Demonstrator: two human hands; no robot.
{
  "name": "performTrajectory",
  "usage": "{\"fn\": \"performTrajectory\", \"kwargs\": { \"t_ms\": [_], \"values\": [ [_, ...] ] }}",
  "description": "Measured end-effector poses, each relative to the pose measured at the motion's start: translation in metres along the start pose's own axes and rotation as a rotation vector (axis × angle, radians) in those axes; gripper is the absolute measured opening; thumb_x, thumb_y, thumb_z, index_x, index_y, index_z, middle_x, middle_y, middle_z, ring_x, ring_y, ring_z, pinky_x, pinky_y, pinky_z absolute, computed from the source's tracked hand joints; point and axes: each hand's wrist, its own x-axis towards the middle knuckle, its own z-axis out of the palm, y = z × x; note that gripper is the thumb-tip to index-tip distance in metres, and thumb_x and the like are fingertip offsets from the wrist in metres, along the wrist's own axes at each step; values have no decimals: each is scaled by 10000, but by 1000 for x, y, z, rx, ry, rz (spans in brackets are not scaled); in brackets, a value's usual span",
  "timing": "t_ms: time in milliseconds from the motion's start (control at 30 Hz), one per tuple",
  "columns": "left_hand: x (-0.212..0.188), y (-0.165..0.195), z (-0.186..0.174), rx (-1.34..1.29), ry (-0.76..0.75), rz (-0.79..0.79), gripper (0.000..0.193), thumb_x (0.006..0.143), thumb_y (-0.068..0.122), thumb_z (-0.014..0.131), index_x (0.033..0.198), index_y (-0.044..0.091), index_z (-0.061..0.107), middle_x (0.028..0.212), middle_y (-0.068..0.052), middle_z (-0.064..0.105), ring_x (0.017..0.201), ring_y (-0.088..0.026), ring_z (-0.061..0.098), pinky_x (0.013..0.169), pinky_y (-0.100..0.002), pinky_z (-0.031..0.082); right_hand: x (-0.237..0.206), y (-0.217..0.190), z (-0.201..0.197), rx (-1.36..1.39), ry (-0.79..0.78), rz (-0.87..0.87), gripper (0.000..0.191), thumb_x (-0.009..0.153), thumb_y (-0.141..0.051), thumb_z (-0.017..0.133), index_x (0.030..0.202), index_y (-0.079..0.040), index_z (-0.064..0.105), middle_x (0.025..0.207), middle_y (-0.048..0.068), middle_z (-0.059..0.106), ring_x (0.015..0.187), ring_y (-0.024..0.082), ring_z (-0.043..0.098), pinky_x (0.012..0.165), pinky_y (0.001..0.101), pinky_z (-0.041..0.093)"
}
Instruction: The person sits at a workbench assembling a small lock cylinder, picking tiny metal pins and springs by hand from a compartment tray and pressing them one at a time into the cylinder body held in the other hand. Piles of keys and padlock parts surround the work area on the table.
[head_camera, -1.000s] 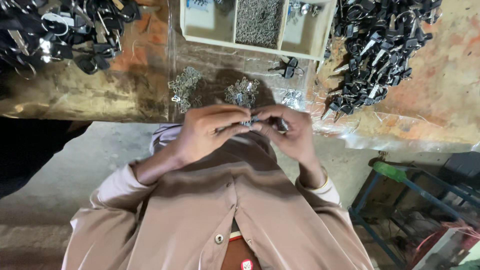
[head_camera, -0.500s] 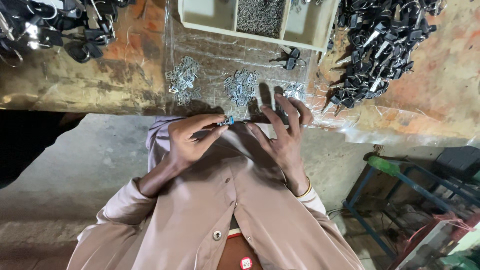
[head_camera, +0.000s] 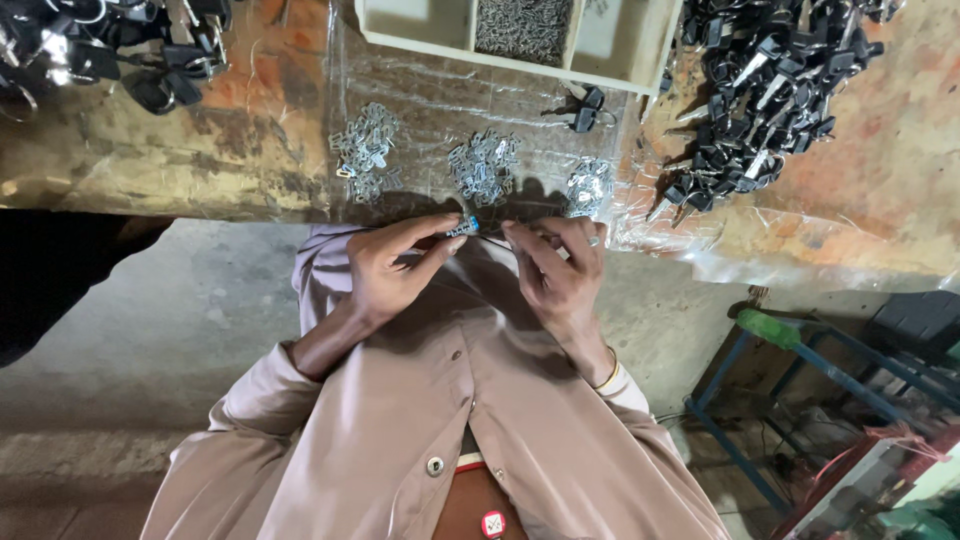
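Left hand (head_camera: 390, 268) pinches a small blue-tipped metal piece (head_camera: 462, 227), perhaps a clip, at the bench (head_camera: 150, 170) edge; right hand (head_camera: 560, 265), fingers loosely curled and empty, sits at its 3 o'clock.

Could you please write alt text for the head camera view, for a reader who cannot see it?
A person's left hand pinches a small metal part with a blue tip at a worn workbench edge, with the right hand open beside it. On the bench lie heaps of small metal clips, a divided tray and piles of black-headed keys.
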Motion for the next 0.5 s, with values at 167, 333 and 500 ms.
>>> {"fn": "performTrajectory", "kwargs": {
  "t_ms": [167,333,500],
  "values": [
    [0,-1,1,6,-10,-9,270,911,24,816,1169,11,737,1175,-117,764,1037,-200,775,818,-279,656,12,-14,6,316,-5,145,232,840,67,748,1044,-43,741,1034,68,724,925,206,677,845,340,517],
    [1,-2,1,35,-22,7,262,922,26,801,1175,16,733,1191,-122,760,1045,-209,776,819,-284,659,17,-19,15,550,23,412,169,841,33,751,991,-35,713,985,45,698,890,178,645,783,304,549],
    [1,-1,3,74,-14,38,269,916,26,809,1175,32,738,1194,-108,759,1056,-210,774,826,-294,659,14,-14,14,431,-30,211,231,868,84,735,1074,-17,758,1024,69,713,931,177,606,876,298,454]
  ]
}}
